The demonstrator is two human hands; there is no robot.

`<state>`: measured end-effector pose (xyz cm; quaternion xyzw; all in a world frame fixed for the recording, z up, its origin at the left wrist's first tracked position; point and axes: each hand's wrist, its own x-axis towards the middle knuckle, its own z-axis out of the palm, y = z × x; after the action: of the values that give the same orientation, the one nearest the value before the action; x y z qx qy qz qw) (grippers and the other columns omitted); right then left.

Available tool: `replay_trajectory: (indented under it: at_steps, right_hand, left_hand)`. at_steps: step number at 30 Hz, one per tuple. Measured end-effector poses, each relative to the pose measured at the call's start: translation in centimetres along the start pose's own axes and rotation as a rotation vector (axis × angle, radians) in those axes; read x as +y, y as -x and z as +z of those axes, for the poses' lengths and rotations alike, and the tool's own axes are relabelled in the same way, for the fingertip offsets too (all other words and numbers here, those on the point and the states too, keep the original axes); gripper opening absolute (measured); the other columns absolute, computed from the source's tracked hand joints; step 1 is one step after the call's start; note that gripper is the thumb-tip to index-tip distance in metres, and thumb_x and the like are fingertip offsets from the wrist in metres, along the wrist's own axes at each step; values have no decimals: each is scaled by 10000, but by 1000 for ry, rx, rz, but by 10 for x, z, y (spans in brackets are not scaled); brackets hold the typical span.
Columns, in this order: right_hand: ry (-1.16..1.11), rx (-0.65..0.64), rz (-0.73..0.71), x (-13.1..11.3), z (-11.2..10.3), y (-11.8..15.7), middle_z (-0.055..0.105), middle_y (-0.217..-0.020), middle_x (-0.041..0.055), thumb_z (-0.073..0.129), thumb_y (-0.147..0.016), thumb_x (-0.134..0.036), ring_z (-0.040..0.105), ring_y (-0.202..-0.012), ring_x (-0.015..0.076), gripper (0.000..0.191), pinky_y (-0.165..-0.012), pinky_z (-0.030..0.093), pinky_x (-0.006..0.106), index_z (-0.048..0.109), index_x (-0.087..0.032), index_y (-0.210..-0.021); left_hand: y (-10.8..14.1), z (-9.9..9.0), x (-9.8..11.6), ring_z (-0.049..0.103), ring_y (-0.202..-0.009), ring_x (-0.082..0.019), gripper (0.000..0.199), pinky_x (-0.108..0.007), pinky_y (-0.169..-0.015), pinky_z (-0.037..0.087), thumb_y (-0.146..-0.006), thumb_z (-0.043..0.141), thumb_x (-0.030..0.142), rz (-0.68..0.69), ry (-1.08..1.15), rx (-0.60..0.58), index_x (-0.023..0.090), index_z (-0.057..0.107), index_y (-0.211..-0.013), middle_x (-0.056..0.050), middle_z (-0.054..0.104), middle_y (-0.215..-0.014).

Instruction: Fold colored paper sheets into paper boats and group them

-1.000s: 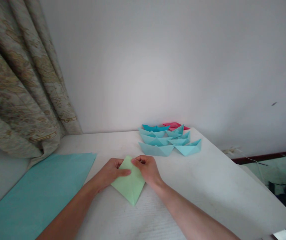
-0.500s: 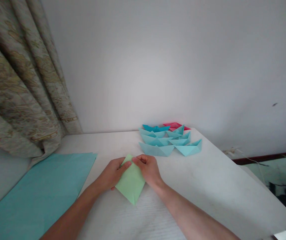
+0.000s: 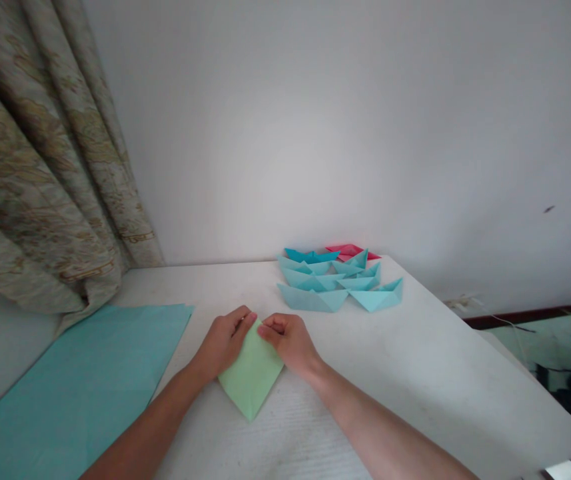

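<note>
A light green folded paper (image 3: 252, 377), shaped like a diamond, is between my two hands over the white table. Its lower corner points toward me. My left hand (image 3: 226, 339) grips the upper left edge, with the thumb on the front near the top corner. My right hand (image 3: 289, 340) pinches the upper right edge close to that same corner. The fingers behind the paper are partly hidden. Beyond my hands, several light blue folded paper boats (image 3: 314, 299) stand in rows, with a darker blue paper boat (image 3: 312, 256) and a red paper boat (image 3: 349, 251) at the back.
A stack of large blue-green paper sheets (image 3: 90, 380) lies at the left of the white table (image 3: 415, 373). A patterned curtain (image 3: 50, 167) hangs down to the table's left back corner. The wall (image 3: 285, 133) borders the back edge. A small pale object (image 3: 565, 471) sits at the lower right.
The green paper has shifted slightly left and toward me, and its top corner is now narrower between my fingers. My left hand has moved further up its edge. The paper boats have stayed put.
</note>
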<state>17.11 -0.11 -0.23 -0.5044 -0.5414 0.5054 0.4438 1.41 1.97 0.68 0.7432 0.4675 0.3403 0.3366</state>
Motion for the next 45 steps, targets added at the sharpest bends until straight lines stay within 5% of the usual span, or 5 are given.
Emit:
replay_trajectory:
  at_steps: [6, 14, 24, 37, 45]
  right_hand:
    - [-210, 6, 152, -11, 0, 1, 618, -565, 7, 751, -542, -381, 505, -484, 112, 266, -478, 353, 229, 634, -150, -600]
    - [-185, 80, 122, -12, 2, 1, 580, -516, -4, 746, -547, -352, 481, -471, 109, 242, -468, 349, 233, 627, -142, -561]
    - [-159, 131, 52, -6, -3, -4, 607, -537, 6, 761, -566, -341, 494, -465, 113, 233, -490, 359, 246, 655, -135, -587]
    - [-256, 2, 185, -5, 5, -1, 632, -556, 13, 807, -489, -395, 558, -473, 124, 335, -479, 472, 258, 595, -150, -574]
    - [-336, -62, 151, -6, 5, 3, 716, -747, 62, 817, -503, -360, 639, -624, 184, 362, -622, 492, 308, 727, -131, -769]
  left_hand:
    - [0, -7, 2, 440, -546, -136, 336, -238, -533, 299, -893, 385, 428, 8, -6, 88, 205, 463, -654, 52, 418, -549]
    - [-1, -9, 2, 428, -522, -126, 323, -219, -492, 307, -859, 438, 450, -58, 84, 238, 200, 508, -666, 55, 427, -533]
    - [-2, -13, 5, 576, -504, -161, 313, -248, -466, 420, -686, 671, 458, -414, 499, -87, 153, 623, -736, -18, 651, -610]
    - [-7, -16, 0, 503, -468, -117, 374, -204, -423, 382, -669, 668, 521, -361, 384, 429, 152, 621, -711, 27, 575, -548]
    - [-5, -11, 2, 548, -458, -149, 378, -228, -417, 404, -646, 686, 511, -430, 526, 275, 146, 641, -735, -8, 634, -564]
